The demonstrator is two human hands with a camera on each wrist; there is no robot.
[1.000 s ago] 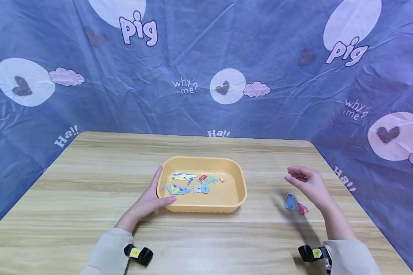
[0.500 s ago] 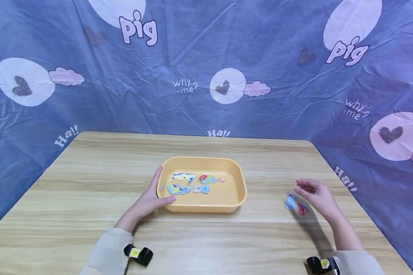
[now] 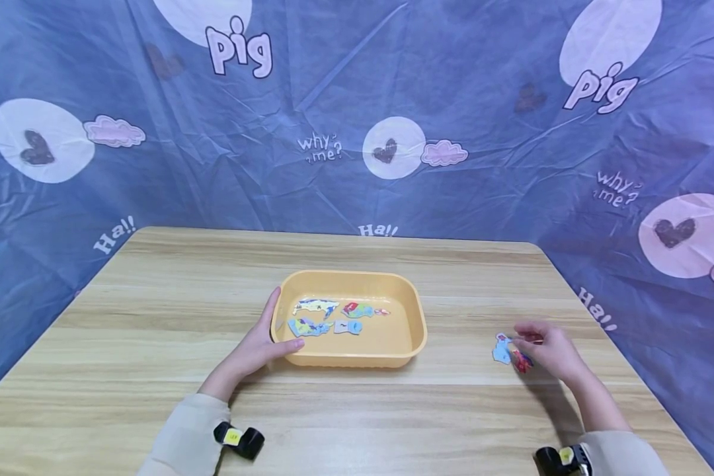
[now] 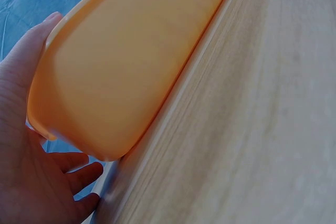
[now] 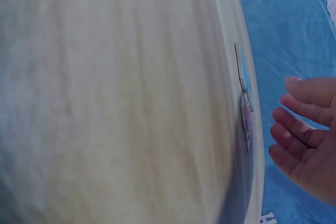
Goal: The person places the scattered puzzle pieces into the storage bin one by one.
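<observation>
My left hand [image 3: 256, 347] holds the left end of a yellow plastic tray [image 3: 387, 340], its thumb over the near rim and its fingers along the outer side. In the left wrist view the fingers of this hand [image 4: 31, 166] spread beside the tray's end [image 4: 121, 66]. Over the table at right, my right hand [image 3: 550, 347] hovers with loosely bent fingers around nothing. Close under its fingertips lie a light blue flat puzzle-like piece [image 3: 502, 350] and a red one [image 3: 520, 361], partly covered by the hand. The right wrist view shows both pieces edge-on beside the hand [image 5: 307, 135].
Several flat, irregular printed pieces lie in the tray's left half, among them a white-and-blue one [image 3: 315, 307] and a light blue one [image 3: 348, 327]. The wooden table [image 3: 172, 297] reaches back to a blue printed cloth [image 3: 333, 198].
My right hand has moved right and toward me, then lowered, its fingertips coming down over the red and blue pieces. The left hand and tray have stayed in place.
</observation>
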